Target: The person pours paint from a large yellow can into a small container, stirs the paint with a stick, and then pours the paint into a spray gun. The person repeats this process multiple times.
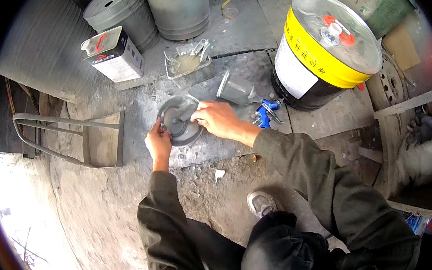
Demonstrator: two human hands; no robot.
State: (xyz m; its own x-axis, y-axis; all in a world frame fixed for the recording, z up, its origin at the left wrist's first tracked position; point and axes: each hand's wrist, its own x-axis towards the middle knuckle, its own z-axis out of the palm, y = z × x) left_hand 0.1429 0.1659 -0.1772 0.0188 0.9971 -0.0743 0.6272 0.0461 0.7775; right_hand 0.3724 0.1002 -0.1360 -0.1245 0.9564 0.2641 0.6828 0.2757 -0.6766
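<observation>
Up at one o'clock stands a big drum (321, 50) with a yellow band, a black base and a shiny lid with a red cap. At twelve o'clock, two grey buckets (178, 8) sit side by side. A rectangular white-and-black can (113, 54) tilts at eleven o'clock. Just above centre rests a clear tray (187, 63) holding yellowish liquid. Right of centre lies a blue spray gun (265, 112) with its grey cup (235, 89). A metal frame (69, 139) lies at nine o'clock, a wheel rim (389, 86) at three.
</observation>
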